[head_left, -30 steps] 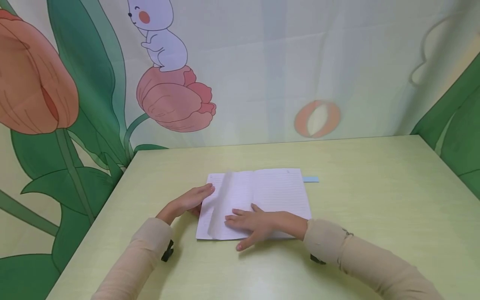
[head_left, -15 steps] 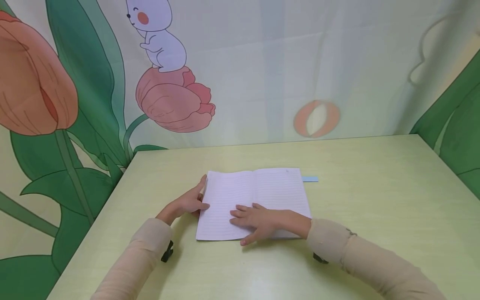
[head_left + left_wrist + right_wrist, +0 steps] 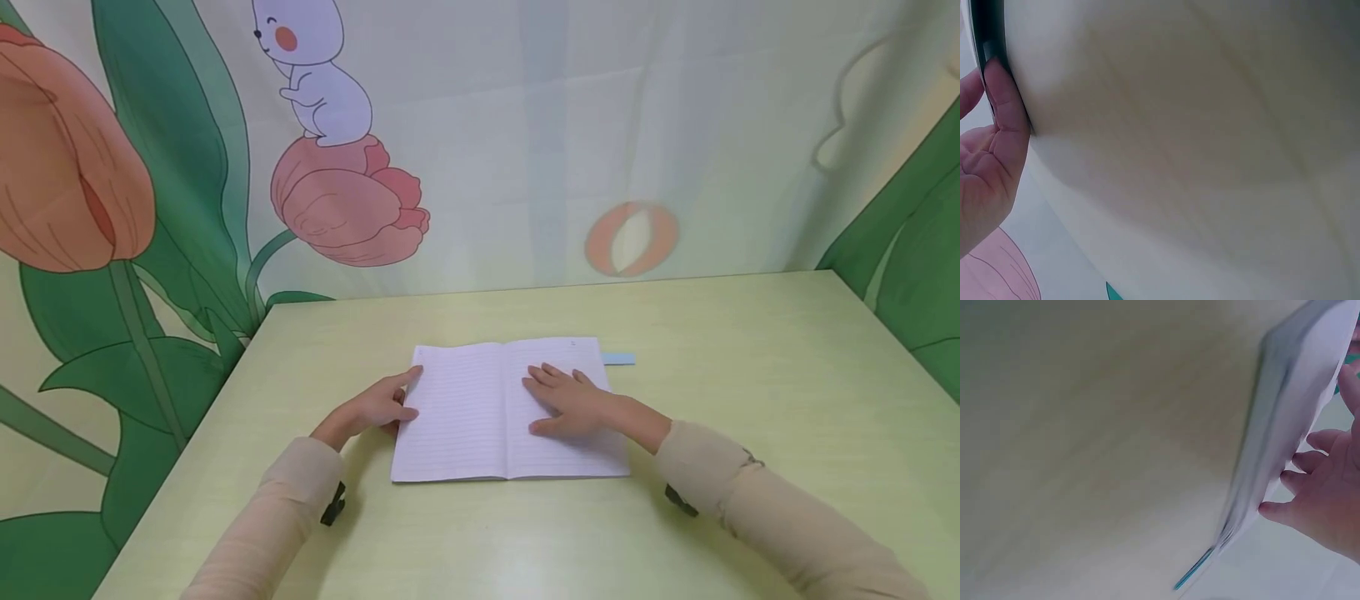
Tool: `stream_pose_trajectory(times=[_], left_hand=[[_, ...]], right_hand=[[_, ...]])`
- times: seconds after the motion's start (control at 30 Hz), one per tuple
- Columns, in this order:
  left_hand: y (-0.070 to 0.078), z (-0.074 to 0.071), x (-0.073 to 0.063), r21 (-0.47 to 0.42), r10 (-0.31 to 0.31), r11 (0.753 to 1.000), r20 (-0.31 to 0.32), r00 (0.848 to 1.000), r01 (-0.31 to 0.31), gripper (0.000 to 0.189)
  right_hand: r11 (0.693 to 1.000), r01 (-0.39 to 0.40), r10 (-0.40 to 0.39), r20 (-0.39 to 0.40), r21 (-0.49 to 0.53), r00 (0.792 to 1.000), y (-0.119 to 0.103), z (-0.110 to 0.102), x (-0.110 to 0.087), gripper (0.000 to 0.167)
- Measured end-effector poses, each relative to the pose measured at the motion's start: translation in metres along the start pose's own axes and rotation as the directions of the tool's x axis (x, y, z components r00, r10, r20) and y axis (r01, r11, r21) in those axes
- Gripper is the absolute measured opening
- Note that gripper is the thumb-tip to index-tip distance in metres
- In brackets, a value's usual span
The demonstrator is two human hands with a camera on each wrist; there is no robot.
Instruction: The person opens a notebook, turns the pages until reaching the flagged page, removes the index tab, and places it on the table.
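Note:
An open notebook [image 3: 457, 433] with lined white pages lies flat on the table, its spine crease running down the middle. At its left edge, my left hand [image 3: 371, 404] pinches the side, thumb and index finger on top of the page. In the left wrist view, another finger of the left hand [image 3: 997, 144] reaches beneath the cover. My right hand [image 3: 573, 408] rests on the right page with its fingers spread and fairly straight. From the right wrist view, several fingertips of that hand touch the page surface, above the thick stack of pages [image 3: 1272, 425]. A light blue strip [image 3: 618, 359] sticks out past the notebook's right edge.
The pale yellow-green table [image 3: 750, 350] reaches back to a hanging curtain [image 3: 480, 150] printed with tulips, leaves and a small white animal. A dark clip-like piece shows under each sleeve [image 3: 300, 483].
A page that was lifted at the left now lies flat. My right hand has slid right, from the left page across the crease to the right page. The left hand stays at the left edge.

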State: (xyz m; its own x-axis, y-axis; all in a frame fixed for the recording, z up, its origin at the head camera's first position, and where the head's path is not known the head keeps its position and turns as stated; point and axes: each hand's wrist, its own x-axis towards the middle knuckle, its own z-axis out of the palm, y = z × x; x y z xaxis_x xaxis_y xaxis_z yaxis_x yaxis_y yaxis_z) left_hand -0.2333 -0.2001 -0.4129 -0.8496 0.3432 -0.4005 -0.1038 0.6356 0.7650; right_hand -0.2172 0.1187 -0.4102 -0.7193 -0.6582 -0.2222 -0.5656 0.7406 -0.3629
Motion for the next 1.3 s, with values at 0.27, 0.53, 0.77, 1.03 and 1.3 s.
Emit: stream_pose_trajectory(times=[0.27, 0.53, 0.77, 1.03, 1.3], left_hand=[[0.001, 0.0, 0.0, -0.007, -0.01, 1.0, 0.0, 1.0, 0.01, 0.077], [0.001, 0.0, 0.0, -0.007, -0.012, 1.0, 0.01, 1.0, 0.012, 0.08], [-0.001, -0.001, 0.002, 0.005, -0.024, 1.0, 0.013, 1.0, 0.024, 0.079], [0.001, -0.001, 0.003, 0.023, -0.038, 0.999, 0.005, 0.999, 0.037, 0.078], [-0.003, -0.001, 0.004, 0.026, -0.054, 0.998, 0.006, 0.999, 0.053, 0.079]], right_hand=[[0.996, -0.085, 0.084, -0.042, -0.026, 0.996, 0.03, -0.007, -0.006, 0.072], [0.982, -0.182, 0.177, -0.08, -0.051, 0.981, 0.048, -0.015, -0.012, 0.07], [0.953, -0.298, 0.293, -0.09, -0.051, 0.952, 0.062, -0.022, -0.012, 0.066], [0.941, -0.337, 0.333, -0.114, -0.02, 0.936, 0.072, -0.024, -0.006, 0.065], [0.936, -0.35, 0.342, -0.12, -0.043, 0.932, 0.072, -0.02, -0.001, 0.064]])
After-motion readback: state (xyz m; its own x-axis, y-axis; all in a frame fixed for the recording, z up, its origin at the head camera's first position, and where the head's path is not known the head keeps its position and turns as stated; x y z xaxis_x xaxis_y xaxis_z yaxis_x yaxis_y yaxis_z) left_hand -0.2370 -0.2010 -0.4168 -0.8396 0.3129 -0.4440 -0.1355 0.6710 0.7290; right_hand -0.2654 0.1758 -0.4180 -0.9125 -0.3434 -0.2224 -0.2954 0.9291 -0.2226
